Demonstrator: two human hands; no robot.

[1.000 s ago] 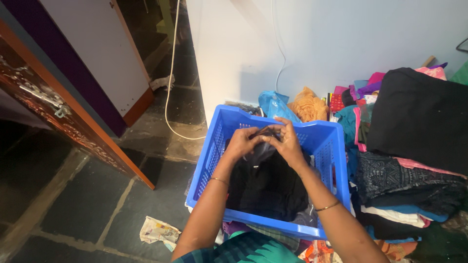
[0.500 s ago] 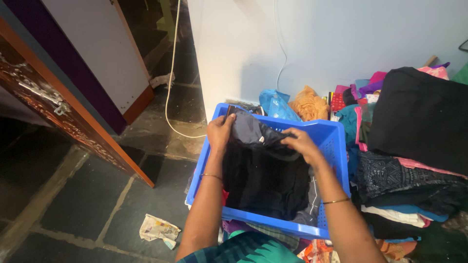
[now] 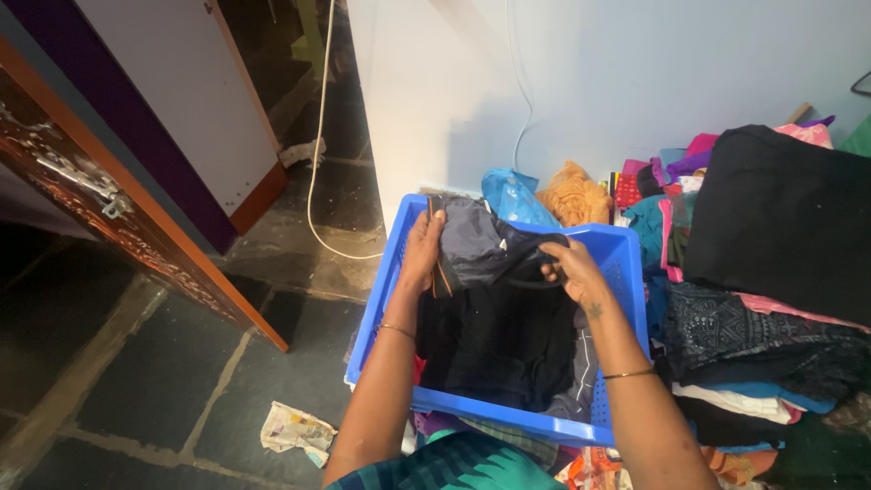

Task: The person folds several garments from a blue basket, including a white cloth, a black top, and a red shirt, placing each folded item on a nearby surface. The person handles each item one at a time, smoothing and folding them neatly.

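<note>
1. The dark garment (image 3: 494,299) lies bunched inside the blue basket (image 3: 626,254), draped toward its far rim.
2. The left hand (image 3: 424,249) is closed on the garment's grey upper fold near the basket's left wall.
3. The right hand (image 3: 570,270) pinches a black edge of the same cloth, fingers curled shut.
4. It looks soft, light and limp, so it probably sags between the grips; holding it at two spread edges seems best.
5. A pile of clothes (image 3: 753,272) sits just beside the basket.
</note>
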